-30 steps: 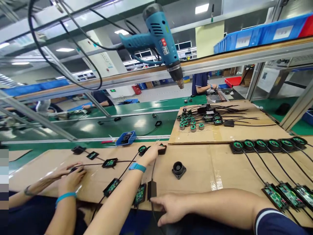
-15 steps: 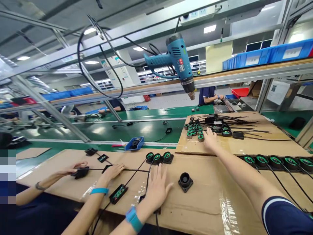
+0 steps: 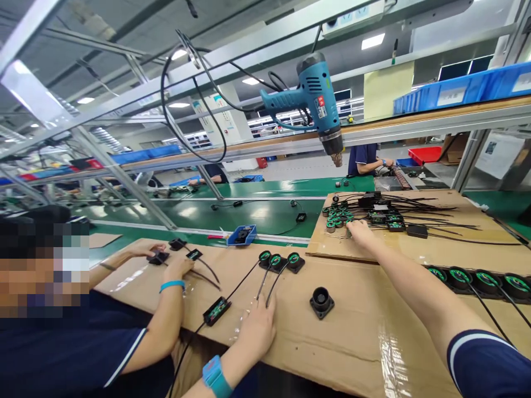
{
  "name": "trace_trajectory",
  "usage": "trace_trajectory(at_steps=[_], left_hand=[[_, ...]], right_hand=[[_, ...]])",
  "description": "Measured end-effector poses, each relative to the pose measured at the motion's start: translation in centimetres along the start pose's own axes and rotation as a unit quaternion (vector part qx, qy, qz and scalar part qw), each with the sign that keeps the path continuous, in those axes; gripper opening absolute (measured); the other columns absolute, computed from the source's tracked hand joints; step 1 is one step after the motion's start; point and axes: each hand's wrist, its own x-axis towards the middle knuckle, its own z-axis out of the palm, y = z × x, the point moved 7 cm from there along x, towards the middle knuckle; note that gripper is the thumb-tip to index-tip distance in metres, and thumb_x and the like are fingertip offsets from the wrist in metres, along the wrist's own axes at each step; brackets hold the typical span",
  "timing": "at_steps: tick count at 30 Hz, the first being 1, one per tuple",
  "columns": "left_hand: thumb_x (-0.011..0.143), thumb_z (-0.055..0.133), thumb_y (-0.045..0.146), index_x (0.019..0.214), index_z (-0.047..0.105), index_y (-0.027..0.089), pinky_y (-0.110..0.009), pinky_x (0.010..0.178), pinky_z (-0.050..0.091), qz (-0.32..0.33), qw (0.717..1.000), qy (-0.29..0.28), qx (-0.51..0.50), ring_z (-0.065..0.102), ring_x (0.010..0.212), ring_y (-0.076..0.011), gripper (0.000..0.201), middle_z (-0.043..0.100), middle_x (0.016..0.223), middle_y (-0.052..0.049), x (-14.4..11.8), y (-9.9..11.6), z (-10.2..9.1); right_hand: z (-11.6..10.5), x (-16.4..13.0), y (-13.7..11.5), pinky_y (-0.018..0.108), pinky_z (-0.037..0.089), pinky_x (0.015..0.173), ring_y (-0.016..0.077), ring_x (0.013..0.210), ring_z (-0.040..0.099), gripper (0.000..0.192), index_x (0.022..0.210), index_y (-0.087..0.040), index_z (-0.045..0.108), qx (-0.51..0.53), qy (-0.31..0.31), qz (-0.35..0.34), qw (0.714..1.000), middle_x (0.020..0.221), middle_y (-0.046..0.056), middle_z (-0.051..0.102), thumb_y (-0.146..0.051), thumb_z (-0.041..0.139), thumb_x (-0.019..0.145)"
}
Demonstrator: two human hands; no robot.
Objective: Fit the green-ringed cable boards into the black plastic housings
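My left hand (image 3: 258, 326), with a blue wrist strap, is low over the cardboard with its fingers curled round black cables (image 3: 275, 279). These cables run up to round black housings (image 3: 293, 261) with green circuit boards inside. My right hand (image 3: 362, 234) reaches far forward, fingers pinched at the edge of a cluster of small round parts (image 3: 331, 225) with green boards. What lies between those fingertips is mostly hidden. Between my hands stands a square-flanged black housing (image 3: 321, 302) without a cable. Left of my left hand lies an open black box (image 3: 217, 310) with a green board, cabled at both ends.
A co-worker's hands (image 3: 178, 268) handle black boxes at the left. A blue heat gun (image 3: 318, 102) hangs above the bench. Several cabled housings (image 3: 485, 281) line the right side, below black boxes with cables (image 3: 381, 213). A small blue bin (image 3: 241, 236) stands behind.
My left hand's spread fingers have curled down round the cables, and the hand sits lower. My right fingers have drawn together at the round parts. The co-worker's hands moved back, and the view shifted left.
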Motion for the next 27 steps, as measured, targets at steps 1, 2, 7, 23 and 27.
trace_trajectory(at_steps=[1, 2, 7, 23, 27], left_hand=[[0.080, 0.043, 0.003, 0.152, 0.038, 0.015, -0.055, 0.106, 0.043, 0.001, 1.000, 0.000, 0.014, 0.046, 0.137, -0.0403, 0.073, 0.041, 0.151, -0.026, -0.4, 0.2, 0.0], [0.080, 0.040, 0.000, 0.151, 0.040, 0.016, -0.054, 0.106, 0.043, 0.008, 1.000, 0.002, 0.022, 0.047, 0.136, -0.0392, 0.073, 0.046, 0.146, -0.025, -0.5, 0.3, 0.0], [0.087, 0.030, -0.003, 0.139, 0.054, 0.017, -0.047, 0.099, 0.048, 0.064, 0.997, 0.018, 0.030, 0.057, 0.121, -0.0314, 0.060, 0.055, 0.130, -0.021, 0.3, -0.3, -0.1], [0.092, 0.054, 0.056, 0.137, 0.053, 0.014, -0.063, 0.114, 0.033, 0.094, 0.962, 0.191, -0.173, 0.035, 0.143, -0.0424, 0.062, 0.041, 0.152, -0.023, 5.9, -0.4, -4.8], [0.079, 0.074, 0.049, 0.155, 0.027, 0.019, -0.054, 0.121, 0.032, 0.262, 0.905, 0.106, -0.317, 0.033, 0.148, -0.0343, 0.094, 0.034, 0.160, -0.018, 3.2, 6.5, -4.1]], right_hand=[[-0.9, -0.1, 0.5, 0.040, 0.034, 0.103, 0.0279, 0.114, 0.054, 0.031, 0.115, -0.012, 0.062, 0.005, 0.022, 0.007, 1.000, 0.114, 0.017, 0.067, -0.010, 0.060, 0.085], [-2.0, -0.1, 1.1, 0.041, 0.036, 0.102, 0.0290, 0.115, 0.053, 0.033, 0.119, -0.012, 0.060, 0.010, 0.047, 0.018, 0.999, 0.117, 0.018, 0.065, -0.014, 0.061, 0.086], [-10.8, -1.0, 5.5, 0.046, 0.040, 0.102, 0.0323, 0.119, 0.051, 0.050, 0.131, -0.007, 0.048, 0.072, 0.278, 0.092, 0.953, 0.128, 0.023, 0.057, -0.030, 0.062, 0.089], [-12.6, -18.7, -8.8, 0.029, 0.054, 0.073, 0.0163, 0.080, 0.067, 0.035, 0.116, -0.025, 0.069, 0.213, 0.096, -0.129, 0.964, 0.101, 0.003, 0.074, -0.020, 0.071, 0.081], [-0.9, -20.4, -10.1, 0.031, 0.054, 0.087, 0.0222, 0.096, 0.071, 0.041, 0.112, -0.022, 0.072, 0.236, -0.115, -0.073, 0.962, 0.105, 0.006, 0.076, -0.008, 0.067, 0.073]])
